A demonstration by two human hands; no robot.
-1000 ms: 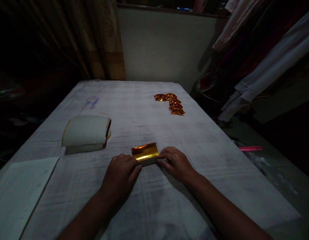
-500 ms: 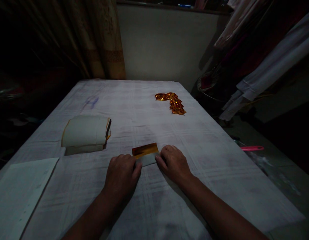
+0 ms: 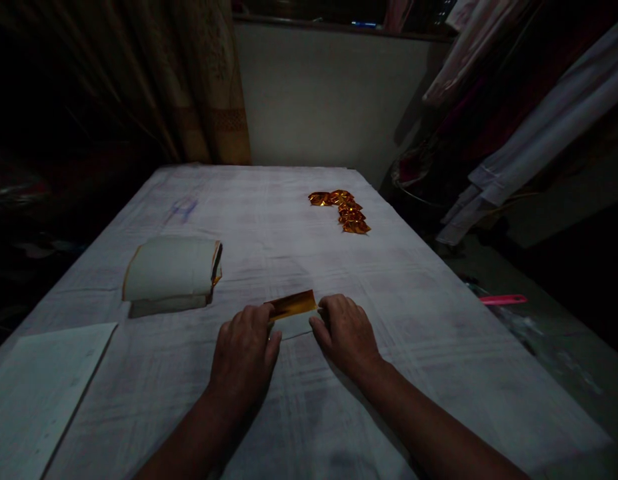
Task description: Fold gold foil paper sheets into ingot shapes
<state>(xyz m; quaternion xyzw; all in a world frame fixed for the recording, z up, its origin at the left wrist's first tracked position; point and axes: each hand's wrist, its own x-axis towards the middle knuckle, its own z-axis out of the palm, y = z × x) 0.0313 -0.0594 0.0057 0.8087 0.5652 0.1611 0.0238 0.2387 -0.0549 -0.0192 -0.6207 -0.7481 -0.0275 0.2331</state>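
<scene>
A small sheet of gold foil paper (image 3: 295, 305), pale on its other face, lies on the cloth between my two hands. Part of it is folded, so a gold strip shows at the far side and a pale strip at the near side. My left hand (image 3: 245, 343) has its fingers closed on the left end, the thumb a little apart. At the right end my right hand (image 3: 347, 332) pinches the paper between thumb and curled fingers. The fingertips are partly hidden. Several folded gold foil pieces (image 3: 349, 207) lie in a bent row farther back.
To the left, a thick stack of pale, gold-edged paper (image 3: 171, 270) lies folded over. A white sheet (image 3: 43, 393) is at the near left of the cloth-covered table (image 3: 269, 220). Clothes (image 3: 529, 150) hang at the right, above a pink handle (image 3: 503, 300).
The pale near strip of the paper looks wider and slightly lifted, with its gold strip a bit narrower. My left thumb has moved slightly off the paper. The whole view has shifted slightly.
</scene>
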